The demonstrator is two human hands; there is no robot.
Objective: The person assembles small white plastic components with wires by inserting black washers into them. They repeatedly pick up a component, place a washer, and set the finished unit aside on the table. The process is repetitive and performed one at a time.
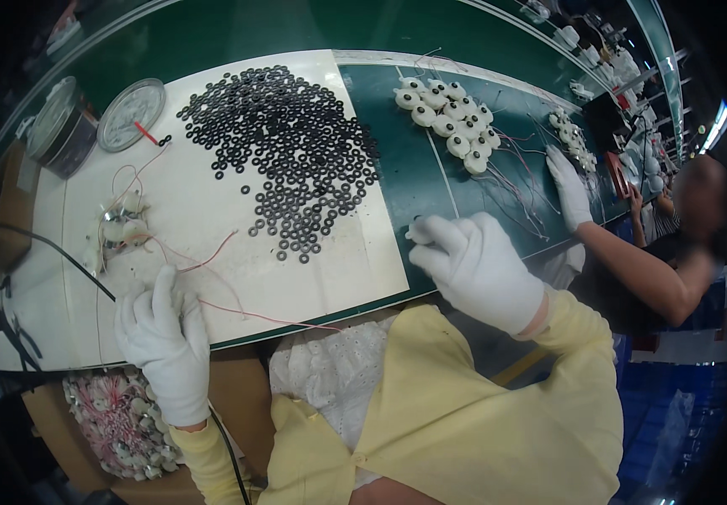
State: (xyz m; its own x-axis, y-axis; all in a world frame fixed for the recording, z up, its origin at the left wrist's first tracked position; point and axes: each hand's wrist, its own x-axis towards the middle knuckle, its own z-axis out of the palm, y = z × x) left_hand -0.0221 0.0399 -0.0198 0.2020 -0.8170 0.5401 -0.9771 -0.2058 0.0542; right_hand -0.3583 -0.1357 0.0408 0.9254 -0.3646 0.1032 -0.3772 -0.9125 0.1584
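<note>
My left hand (164, 341), in a white glove, is at the front edge of the white board with its fingers curled. Whatever sits between its thumb and fingers is hidden. A thin red wire (266, 319) runs rightward from beside it. Just beyond lie a few small white parts (133, 229) with metal pieces and wires. Also gloved, my right hand (477, 265) is raised over the green mat's near edge, its thumb and fingertips pinched on something too small to name. Many black rubber rings (292, 151) are spread over the board, between the two hands and farther back.
White round parts with black centres (447, 118) and trailing wires cluster on the green mat (410, 181). A clear tub (62, 130) and lid (132, 114) stand back left. A box of wired parts (119, 421) is below left. A co-worker's gloved hand (569, 189) reaches in at right.
</note>
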